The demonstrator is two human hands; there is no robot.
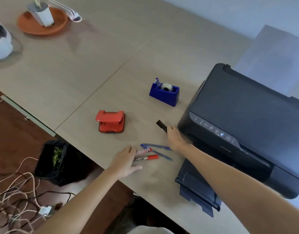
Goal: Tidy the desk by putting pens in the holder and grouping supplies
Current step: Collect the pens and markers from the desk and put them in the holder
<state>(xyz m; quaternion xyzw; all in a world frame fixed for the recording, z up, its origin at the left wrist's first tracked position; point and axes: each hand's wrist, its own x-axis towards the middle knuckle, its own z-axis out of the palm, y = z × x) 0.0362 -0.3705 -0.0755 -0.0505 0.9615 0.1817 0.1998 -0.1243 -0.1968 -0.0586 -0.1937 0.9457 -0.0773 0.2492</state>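
Note:
Several pens lie near the desk's front edge: two blue pens [156, 146], a red-capped marker [146, 157] and a pinkish pen [144, 150]. My left hand [126, 160] lies flat over their left ends with its fingers spread, touching the marker. My right hand [175, 137] is seen from the back, with its fingers curled at the near end of a short black object [160, 125]. Whether it grips that object is hidden. A red hole punch [110, 121] and a blue tape dispenser [164, 93] stand further back on the desk [98, 68].
A black printer [246, 124] fills the right side, its paper tray [197, 188] jutting over the front edge. At the far left are an orange saucer [32, 27] with a white pot and a white rounded object [1, 43]. A black bin [57, 162] and cables [15, 191] are on the floor.

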